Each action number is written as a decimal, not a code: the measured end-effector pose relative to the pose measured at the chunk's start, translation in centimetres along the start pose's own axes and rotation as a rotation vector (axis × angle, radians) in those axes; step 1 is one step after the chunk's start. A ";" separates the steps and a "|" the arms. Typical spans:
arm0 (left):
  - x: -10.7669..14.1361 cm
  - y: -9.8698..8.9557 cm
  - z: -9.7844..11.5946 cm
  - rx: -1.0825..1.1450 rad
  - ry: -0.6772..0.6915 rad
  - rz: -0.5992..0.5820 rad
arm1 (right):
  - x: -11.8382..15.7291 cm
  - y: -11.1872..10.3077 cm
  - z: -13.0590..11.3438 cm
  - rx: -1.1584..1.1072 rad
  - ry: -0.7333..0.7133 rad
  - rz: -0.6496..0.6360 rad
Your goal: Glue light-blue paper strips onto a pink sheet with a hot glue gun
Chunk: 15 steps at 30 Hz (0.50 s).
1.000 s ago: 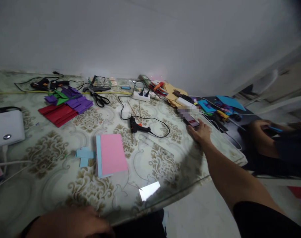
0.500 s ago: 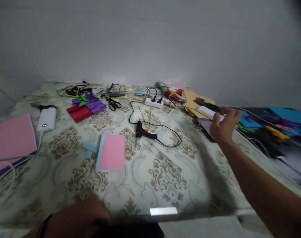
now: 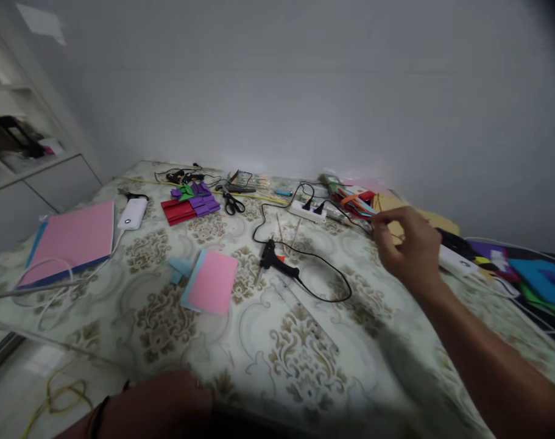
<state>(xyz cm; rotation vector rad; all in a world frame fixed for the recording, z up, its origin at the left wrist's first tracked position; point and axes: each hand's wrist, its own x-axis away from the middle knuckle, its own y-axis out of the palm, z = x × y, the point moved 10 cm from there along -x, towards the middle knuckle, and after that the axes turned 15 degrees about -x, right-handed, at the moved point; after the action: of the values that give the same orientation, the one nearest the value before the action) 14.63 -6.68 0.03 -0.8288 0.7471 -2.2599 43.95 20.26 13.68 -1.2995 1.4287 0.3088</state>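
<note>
My right hand [image 3: 407,247] is raised over the right side of the table, thumb and fingertips pinched together. Whatever lies in the pinch, if anything, is too small to make out. Behind it are a tan envelope [image 3: 435,221] and a bundle of coloured paper strips [image 3: 354,200]. A white power bank [image 3: 457,261] rests just right of the wrist. My left hand [image 3: 167,399] is low at the table's front edge, dark and blurred, its fingers hidden. Between the hands lie a black glue gun [image 3: 279,262] and a stack of pink and light blue paper [image 3: 213,281].
A white power strip [image 3: 307,211] has two black plugs in it. Black scissors [image 3: 233,203], red and purple folded paper [image 3: 192,207], a second power bank [image 3: 133,213] and large pink sheets [image 3: 76,238] lie farther left. Cables cross both sides. Shelves [image 3: 12,134] stand at left.
My right hand has lifted away from the right-hand power bank and moved left, closing into a pinch. The flat dark device beside it no longer shows. The view has turned left.
</note>
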 end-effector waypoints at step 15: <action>8.2 -10.3 -17.9 -0.109 -0.433 0.536 | 8.9 23.8 -21.4 -0.562 -0.064 -0.762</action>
<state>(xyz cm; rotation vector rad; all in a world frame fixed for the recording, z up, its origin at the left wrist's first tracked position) -6.60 -0.44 -1.57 -0.9863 0.7749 -1.5128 15.19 7.60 2.80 -2.1596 0.7134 0.2325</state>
